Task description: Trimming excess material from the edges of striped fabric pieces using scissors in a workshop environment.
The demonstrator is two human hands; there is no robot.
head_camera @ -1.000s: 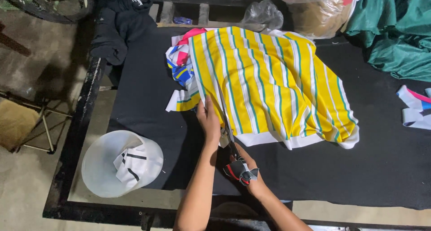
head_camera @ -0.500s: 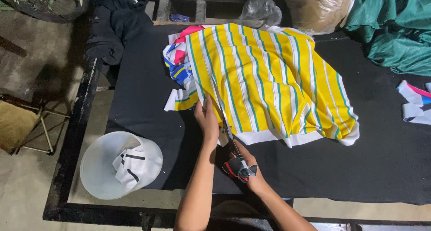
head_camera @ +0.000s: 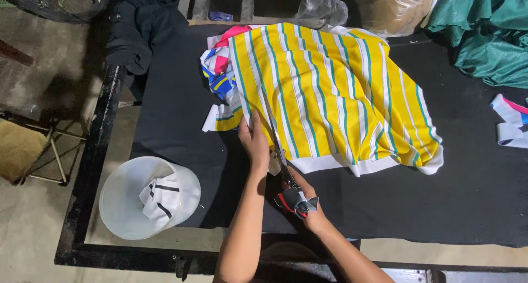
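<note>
Nearby, white bucket (head_camera: 118,203) with fabric scraps (head_camera: 159,198)

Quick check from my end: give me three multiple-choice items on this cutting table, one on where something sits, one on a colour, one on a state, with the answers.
1. Where is the white plastic bucket?
A. At the table's near left corner
B. On top of the striped fabric
C. By the green cloth at far right

2. What is the main colour of the striped fabric?
A. Red
B. Yellow
C. Black

3. What is the left hand doing?
A. Pressing flat on the fabric's edge
B. Holding the bucket
C. Hanging off the table

Answers:
1. A, it stands left of the arms by the black table mat.
2. B, yellow with white and green stripes.
3. A, its palm lies on the fabric beside the scissors that the right hand grips.
</note>
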